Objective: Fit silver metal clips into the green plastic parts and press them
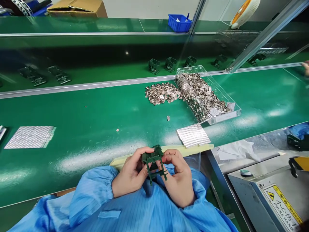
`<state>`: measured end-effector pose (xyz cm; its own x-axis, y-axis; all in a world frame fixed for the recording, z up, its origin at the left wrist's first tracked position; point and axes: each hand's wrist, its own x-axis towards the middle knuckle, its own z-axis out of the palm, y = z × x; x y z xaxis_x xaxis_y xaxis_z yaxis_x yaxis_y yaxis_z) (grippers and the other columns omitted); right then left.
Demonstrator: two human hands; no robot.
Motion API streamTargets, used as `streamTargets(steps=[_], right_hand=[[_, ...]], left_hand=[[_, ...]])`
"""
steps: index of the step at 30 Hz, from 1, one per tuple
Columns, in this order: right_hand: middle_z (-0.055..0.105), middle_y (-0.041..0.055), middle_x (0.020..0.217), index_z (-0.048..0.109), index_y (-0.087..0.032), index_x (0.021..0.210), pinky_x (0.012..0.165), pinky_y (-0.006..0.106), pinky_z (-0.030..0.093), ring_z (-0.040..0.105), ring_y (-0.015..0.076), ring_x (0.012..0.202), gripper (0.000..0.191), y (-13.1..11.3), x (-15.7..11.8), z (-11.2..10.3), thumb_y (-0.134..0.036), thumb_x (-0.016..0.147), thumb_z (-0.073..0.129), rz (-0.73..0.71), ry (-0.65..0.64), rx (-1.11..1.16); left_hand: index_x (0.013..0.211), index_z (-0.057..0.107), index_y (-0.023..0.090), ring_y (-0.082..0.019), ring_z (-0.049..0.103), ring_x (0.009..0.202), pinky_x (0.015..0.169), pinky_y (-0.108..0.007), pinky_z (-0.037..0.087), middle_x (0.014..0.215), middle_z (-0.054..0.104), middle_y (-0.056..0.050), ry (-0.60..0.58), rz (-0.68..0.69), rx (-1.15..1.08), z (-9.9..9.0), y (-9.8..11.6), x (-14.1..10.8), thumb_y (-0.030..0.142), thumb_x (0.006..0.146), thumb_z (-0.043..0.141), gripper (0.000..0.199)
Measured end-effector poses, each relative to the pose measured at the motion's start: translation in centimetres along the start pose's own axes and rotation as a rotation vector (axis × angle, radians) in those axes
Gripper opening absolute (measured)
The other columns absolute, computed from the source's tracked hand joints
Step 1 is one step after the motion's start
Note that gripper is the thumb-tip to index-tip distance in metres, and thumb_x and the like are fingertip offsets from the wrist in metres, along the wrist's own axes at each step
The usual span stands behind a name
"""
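Between my two hands, close to my body at the table's front edge, is a dark green frame-like part [154,158] with thin legs and openings. My left hand [132,174] is closed on its left side, thumb below and index finger on top. Curled against the right side, my right hand [177,175] grips the same part with thumb and fingers. Just ahead on the right lies a flat block of small silvery pieces in rows [193,135]. One loose silvery piece [168,118] lies farther in.
A clear tray [238,112] full of small metal pieces stands right of a loose metal pile [161,93]. Several green parts [154,66] appear along the back panel. Another flat array [30,137] lies left. A metal machine [263,190] with a warning label stands right.
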<state>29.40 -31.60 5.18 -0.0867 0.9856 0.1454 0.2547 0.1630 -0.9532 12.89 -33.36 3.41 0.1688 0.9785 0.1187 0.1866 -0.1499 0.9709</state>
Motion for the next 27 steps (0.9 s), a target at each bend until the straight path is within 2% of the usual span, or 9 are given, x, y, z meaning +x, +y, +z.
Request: streamTargets(steps=[4,8,18,27], right_hand=[[0.064,0.0034,0.089,0.062,-0.021,0.079,0.067,0.026,0.051,0.062,0.0161,0.078,0.005,0.2,-0.1,0.4,-0.019,0.083,0.064,0.096,-0.025,0.181],[0.066,0.0033,0.085,0.065,-0.020,0.077,0.063,0.023,0.053,0.064,0.0147,0.073,0.005,0.2,-0.1,0.8,-0.021,0.078,0.070,0.176,0.021,0.346],[0.068,0.0023,0.072,0.059,-0.019,0.066,0.053,0.021,0.050,0.059,0.0127,0.060,0.029,-0.2,0.0,1.5,-0.028,0.063,0.086,0.363,0.052,0.593],[0.060,-0.0017,0.064,0.050,-0.020,0.066,0.043,0.019,0.043,0.049,0.0097,0.050,0.033,-0.1,-0.5,1.7,-0.033,0.068,0.080,0.310,0.017,0.552]], left_hand=[[0.123,0.045,0.030,-0.009,0.056,0.070,0.062,-0.015,0.046,0.092,0.061,0.000,0.005,-0.034,-0.037,0.2,0.0,0.0,0.022,0.094,0.051,0.031],[0.124,0.044,0.030,-0.008,0.053,0.063,0.057,-0.015,0.044,0.084,0.059,0.002,0.003,-0.075,-0.069,0.2,-0.2,0.0,0.024,0.095,0.051,0.030],[0.119,0.047,0.028,-0.007,0.046,0.057,0.052,-0.015,0.039,0.075,0.054,0.004,0.013,-0.112,-0.088,0.3,-0.1,-0.2,0.028,0.094,0.053,0.026],[0.114,0.050,0.023,-0.008,0.053,0.065,0.056,-0.015,0.045,0.086,0.060,0.000,0.040,-0.106,-0.123,0.3,0.2,-0.7,0.029,0.093,0.054,0.023]])
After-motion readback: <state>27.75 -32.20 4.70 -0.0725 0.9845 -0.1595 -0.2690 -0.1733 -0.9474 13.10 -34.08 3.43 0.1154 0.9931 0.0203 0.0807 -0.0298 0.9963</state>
